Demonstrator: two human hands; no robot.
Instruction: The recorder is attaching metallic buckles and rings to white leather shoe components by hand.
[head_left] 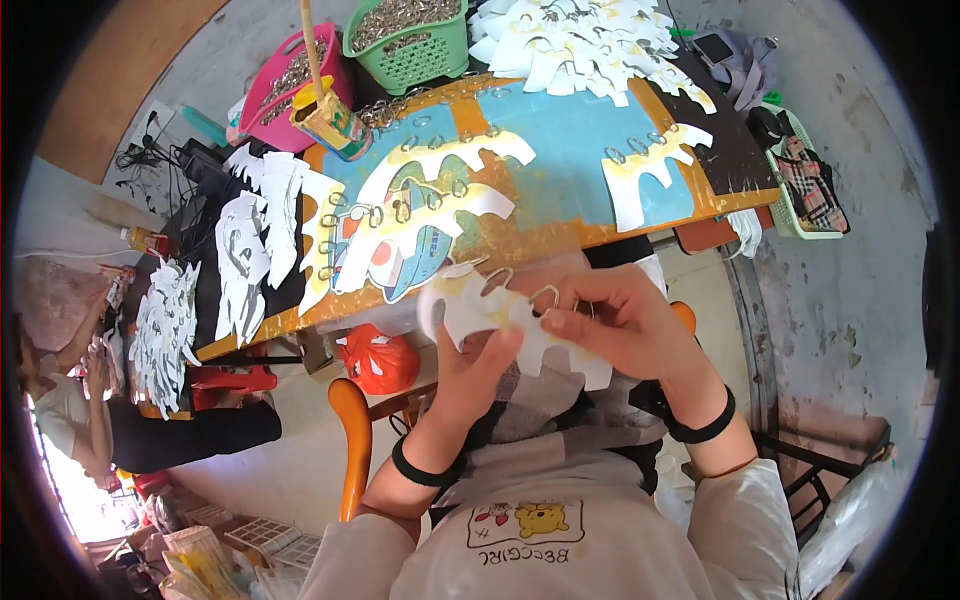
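Above my lap, my left hand [474, 372] grips a white scalloped cut-out piece [468, 308] between thumb and fingers. Yellowish glue stains mark the piece, and metal rings stand along its edge. My right hand [630, 318] pinches at a metal ring [545, 294] on that edge; its fingertips are partly hidden. Just beyond my hands, a similar white piece with rings [430, 222] lies on the blue-topped table [540, 200]. Behind it is another ringed piece [440, 155], and a third ringed piece [650, 170] rests toward the right.
A glue can [340, 130] with a stick stands by a pink basket [280, 95] and a green basket [425, 50] of metal rings. White cut-outs form a heap [580, 50] at the back and stacks [245, 250] on the left. Another person [90, 400] sits at far left.
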